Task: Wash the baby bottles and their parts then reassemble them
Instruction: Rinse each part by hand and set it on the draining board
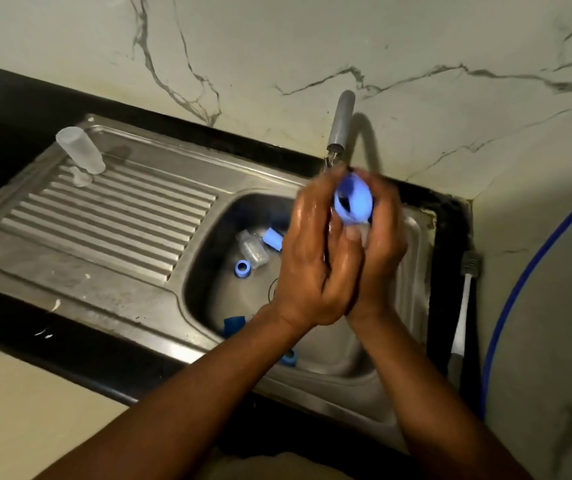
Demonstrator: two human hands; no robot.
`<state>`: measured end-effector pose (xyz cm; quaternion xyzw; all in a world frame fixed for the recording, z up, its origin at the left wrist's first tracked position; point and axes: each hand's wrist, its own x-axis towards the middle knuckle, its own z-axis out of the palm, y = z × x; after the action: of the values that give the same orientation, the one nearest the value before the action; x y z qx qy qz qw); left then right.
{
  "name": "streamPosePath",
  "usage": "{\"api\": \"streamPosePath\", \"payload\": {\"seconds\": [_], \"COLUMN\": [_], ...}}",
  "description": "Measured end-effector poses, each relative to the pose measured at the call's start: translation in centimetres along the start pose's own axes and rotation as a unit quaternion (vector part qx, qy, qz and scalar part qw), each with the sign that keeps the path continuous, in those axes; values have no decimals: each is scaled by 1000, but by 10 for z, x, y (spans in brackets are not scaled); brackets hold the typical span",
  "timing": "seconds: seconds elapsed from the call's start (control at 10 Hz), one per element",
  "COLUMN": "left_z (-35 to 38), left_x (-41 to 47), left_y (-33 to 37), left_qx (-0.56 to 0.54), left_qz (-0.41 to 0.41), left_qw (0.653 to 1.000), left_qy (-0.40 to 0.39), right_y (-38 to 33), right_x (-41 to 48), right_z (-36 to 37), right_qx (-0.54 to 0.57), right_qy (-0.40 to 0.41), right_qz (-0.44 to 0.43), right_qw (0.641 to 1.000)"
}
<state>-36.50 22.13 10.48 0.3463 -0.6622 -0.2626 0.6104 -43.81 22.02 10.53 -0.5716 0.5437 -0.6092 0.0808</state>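
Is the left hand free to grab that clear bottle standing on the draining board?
Probably not right away: the left hand and right hand both grip a blue part under the tap. Once it lets go, the way to the bottle across the draining board looks open.

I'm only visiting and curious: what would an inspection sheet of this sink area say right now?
Surface: steel sink with a ribbed drainboard.
Job's things: clear bottle stands on the drainboard; second bottle, blue ring and pale blue cap lie in the basin.
Clutter: white-handled brush right of the sink.
Hands: left hand and right hand, both wet, grip a blue part below the tap.
Cables: thin blue line at right; hose or cord, cannot tell.
Surroundings: marble-patterned wall, black countertop.
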Motion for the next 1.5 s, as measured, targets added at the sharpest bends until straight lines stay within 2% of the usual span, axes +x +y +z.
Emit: {"api": "streamPosePath", "payload": {"seconds": [0.1, 0.2, 0.3, 0.4, 0.5, 0.6, 0.7, 0.8, 0.9, 1.0, 1.1, 1.2, 1.3, 1.4, 1.5], "left_z": [1, -7, -5, -4, -17, -22, -36, -54, -78, -115, -164, -226, -288, -345, -393], "left_x": [-45, -75, -55, -11, 14, -15, -56, -75, -63, -32, -2, 24, 47, 62, 71], "left_y": [-69, -96, -74, -27, 10, -31, -91, -124, -127, -135, -145, -163, -189, -217, -241], "left_qx": [64, 68, 96, 47, -1, 57, 96, 95, 35, -101, -175, -176, -125, 12, 148], "left_qz": [-450, -666, -587, -374, -56, -98, -609, -678, -662, -652, -627, -606, -601, -574, -514], "left_qw": [870, 682, 792, 926, 998, 991, 749, 690, 738, 752, 758, 771, 776, 798, 824], "left_qy": [-192, -295, -140, -32, -10, -70, -243, -236, -123, -2, 48, 91, 144, 182, 189], "right_y": [64, 109, 97, 37, -24, 30, 81, 98, 76, 47, 24, 6, -16, -39, -54], "right_x": [-65, -110, -79, -15, 15, -29, -89, -111, -100, -79, -70, -62, -57, -57, -59], "right_z": [24, 36, 38, 21, 2, 27, 55, 67, 83, 119, 173, 251, 332, 404, 466], "right_qx": [-81, -144, -184, -23, 31, -21, -125, -260, -202, -127, -58, -44, -46, -48, -74], "right_qy": [-290, -383, -328, -193, -35, -40, -394, -485, -389, -303, -269, -279, -306, -351, -348], "right_qz": [410, 568, 495, 319, 9, 108, 513, 417, 378, 308, 217, 172, 155, 166, 199], "right_qw": [861, 714, 783, 927, 999, 993, 752, 723, 815, 893, 937, 944, 938, 920, 913]}}
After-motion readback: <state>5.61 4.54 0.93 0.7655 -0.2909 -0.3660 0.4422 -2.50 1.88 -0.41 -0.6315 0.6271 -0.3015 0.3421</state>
